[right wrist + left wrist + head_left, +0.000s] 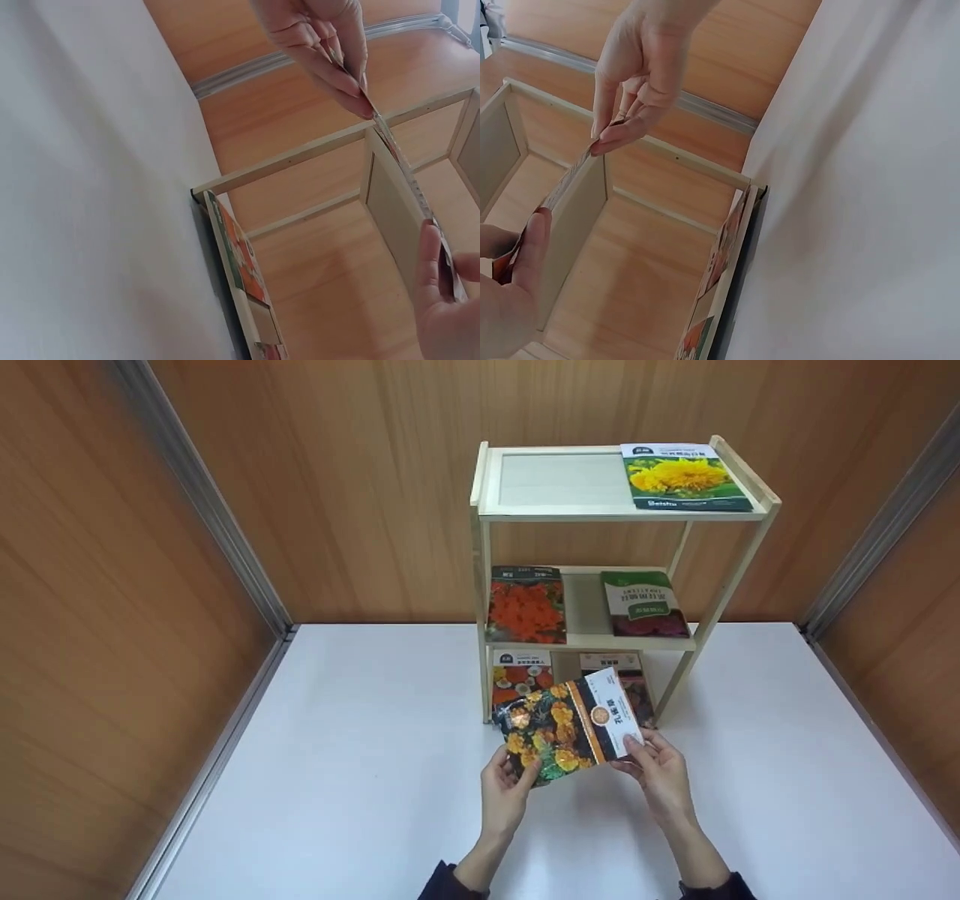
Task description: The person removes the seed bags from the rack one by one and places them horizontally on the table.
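In the head view a seed packet (pixel 559 727) with orange marigolds and a white header is held up tilted before the shelf's lowest tier. My left hand (pixel 506 795) pinches its flowered lower corner, thumb on the front. At the white header end, my right hand (pixel 661 776) pinches the other corner. Both wrist views show the packet (pixel 409 176) nearly edge-on between the two hands. Behind it, partly covered, lie an orange-and-white flower packet (pixel 519 675) and a packet with a pale header (pixel 609 661) on the bottom tier.
A pale wooden three-tier shelf (pixel 589 642) stands on the white table (pixel 360 765). Its middle tier bears a red flower packet (pixel 526 607) and a green-and-maroon packet (pixel 645 606). A yellow flower packet (pixel 684 478) lies at the top tier's right. Wood-grain panels (pixel 337 495) enclose the table.
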### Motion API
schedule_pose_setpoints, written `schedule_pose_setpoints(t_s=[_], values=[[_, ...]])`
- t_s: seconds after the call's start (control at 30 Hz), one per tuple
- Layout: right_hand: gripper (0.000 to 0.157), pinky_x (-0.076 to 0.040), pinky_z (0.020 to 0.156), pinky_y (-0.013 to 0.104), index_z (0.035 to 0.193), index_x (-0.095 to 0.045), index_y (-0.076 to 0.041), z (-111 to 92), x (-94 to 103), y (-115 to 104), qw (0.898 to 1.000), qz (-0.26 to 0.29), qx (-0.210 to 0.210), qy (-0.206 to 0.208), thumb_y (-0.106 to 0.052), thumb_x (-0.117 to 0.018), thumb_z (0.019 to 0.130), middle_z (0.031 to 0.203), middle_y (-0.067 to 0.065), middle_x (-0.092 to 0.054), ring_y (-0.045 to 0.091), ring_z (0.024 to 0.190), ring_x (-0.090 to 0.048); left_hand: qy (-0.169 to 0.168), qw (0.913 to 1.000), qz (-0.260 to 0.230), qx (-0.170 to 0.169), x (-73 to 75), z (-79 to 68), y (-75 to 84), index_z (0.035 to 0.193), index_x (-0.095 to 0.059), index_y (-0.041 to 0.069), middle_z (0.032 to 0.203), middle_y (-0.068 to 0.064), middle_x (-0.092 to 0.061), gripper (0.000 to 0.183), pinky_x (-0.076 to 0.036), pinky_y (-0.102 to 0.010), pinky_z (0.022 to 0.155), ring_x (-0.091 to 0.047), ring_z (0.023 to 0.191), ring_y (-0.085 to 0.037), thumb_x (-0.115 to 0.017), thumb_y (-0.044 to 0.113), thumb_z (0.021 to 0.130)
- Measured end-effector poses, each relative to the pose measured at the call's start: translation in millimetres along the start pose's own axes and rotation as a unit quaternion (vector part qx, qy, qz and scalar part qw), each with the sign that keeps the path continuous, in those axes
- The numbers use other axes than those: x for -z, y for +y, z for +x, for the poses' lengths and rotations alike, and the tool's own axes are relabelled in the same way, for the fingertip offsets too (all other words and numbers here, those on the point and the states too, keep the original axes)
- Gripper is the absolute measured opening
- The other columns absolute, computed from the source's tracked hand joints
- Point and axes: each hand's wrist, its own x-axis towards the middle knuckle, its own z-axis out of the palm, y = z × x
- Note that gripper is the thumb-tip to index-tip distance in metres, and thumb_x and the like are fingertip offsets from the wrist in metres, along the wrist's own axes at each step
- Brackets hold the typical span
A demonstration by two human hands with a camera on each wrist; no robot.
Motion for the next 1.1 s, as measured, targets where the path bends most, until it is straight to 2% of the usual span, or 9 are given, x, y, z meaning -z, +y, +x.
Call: schedule_pose_setpoints(t_s=[0.07,0.13,0.3,0.47,0.63,0.73,0.8,0.97,1.1], values=[[0.036,-0.052,0.067,0.029,0.111,-0.048,0.007,-3.9,-1.6,-10.0,0.999,-0.026,-0.021,-0.015,-0.014,-0.06,0.085,0.094,0.016,-0.063,0.022,0.078,-0.063,-0.017,0.9998,0.005,0.01,5.4,2.1,1.9,0.116,-0.045,-0.009,0.101,-0.017,-0.061,0.037,-0.051,-0.029,0.072,-0.061,0.088,-0.023,-0.058,0.003,0.084],[0.04,-0.052,0.068,0.031,0.113,-0.045,0.008,-14.8,-15.2,-37.9,0.994,-0.088,-0.065,-0.003,-0.017,-0.06,0.084,0.094,0.016,-0.063,0.022,0.079,-0.063,-0.038,0.9989,0.009,0.026,11.5,4.4,4.7,0.117,-0.045,-0.009,0.102,-0.017,-0.061,0.038,-0.051,-0.029,0.073,-0.061,0.089,-0.023,-0.058,0.003,0.084],[0.034,-0.051,0.068,0.03,0.115,-0.045,0.007,-9.6,-6.9,-45.9,0.982,-0.148,-0.115,-0.028,-0.013,-0.053,0.089,0.096,0.014,-0.063,0.021,0.083,-0.062,-0.113,0.9922,0.015,0.05,26.1,8.5,17.9,0.119,-0.044,-0.011,0.101,-0.02,-0.06,0.039,-0.051,-0.032,0.071,-0.061,0.088,-0.026,-0.056,0.0,0.084],[0.036,-0.051,0.064,0.029,0.115,-0.047,0.007,-6.2,3.0,-49.1,0.977,-0.175,-0.109,-0.051,-0.014,-0.056,0.087,0.09,0.012,-0.064,0.02,0.077,-0.061,-0.17,0.984,0.03,0.045,34.3,8.3,35.7,0.118,-0.044,-0.013,0.1,-0.022,-0.06,0.038,-0.051,-0.031,0.072,-0.061,0.087,-0.027,-0.055,-0.003,0.083],[0.033,-0.051,0.061,0.029,0.11,-0.046,0.011,-5.8,6.7,-49.5,0.978,-0.174,-0.086,-0.078,-0.009,-0.057,0.086,0.082,0.01,-0.065,0.018,0.069,-0.06,-0.186,0.9809,0.038,0.043,37.9,10.6,38.2,0.118,-0.045,-0.013,0.099,-0.021,-0.06,0.038,-0.051,-0.03,0.072,-0.061,0.087,-0.026,-0.056,-0.002,0.083],[0.027,-0.051,0.059,0.027,0.107,-0.046,0.01,-7.2,3.6,-49.9,0.981,-0.163,-0.079,-0.063,-0.003,-0.055,0.086,0.081,0.01,-0.065,0.017,0.068,-0.061,-0.175,0.9826,0.027,0.055,38.4,14.6,32.3,0.118,-0.045,-0.013,0.099,-0.02,-0.061,0.038,-0.051,-0.032,0.07,-0.062,0.086,-0.026,-0.056,-0.001,0.084],[0.024,-0.051,0.059,0.027,0.106,-0.047,0.009,-8.7,-0.1,-49.9,0.985,-0.153,-0.075,-0.04,-0.001,-0.054,0.086,0.08,0.011,-0.065,0.018,0.068,-0.061,-0.153,0.9861,0.007,0.064,37.8,17.8,24.3,0.118,-0.045,-0.012,0.098,-0.02,-0.061,0.037,-0.052,-0.033,0.068,-0.062,0.084,-0.025,-0.056,0.001,0.084],[0.02,-0.051,0.059,0.026,0.106,-0.047,0.006,-12.0,-9.9,-43.8,0.989,-0.125,-0.074,0.012,0.001,-0.052,0.087,0.081,0.012,-0.065,0.019,0.069,-0.061,-0.049,0.9952,-0.036,0.077,29.3,19.4,8.3,0.115,-0.048,-0.009,0.096,-0.016,-0.062,0.038,-0.052,-0.034,0.066,-0.063,0.081,-0.024,-0.059,0.012,0.085],[0.021,-0.051,0.061,0.026,0.108,-0.046,0.005,-14.9,-18.9,-38.7,0.992,-0.095,-0.069,0.042,-0.001,-0.05,0.088,0.083,0.01,-0.065,0.018,0.07,-0.062,0.018,0.9967,-0.05,0.061,13.2,15.2,-0.1,0.112,-0.049,-0.007,0.094,-0.015,-0.063,0.042,-0.052,-0.036,0.067,-0.063,0.081,-0.025,-0.062,0.021,0.083]])
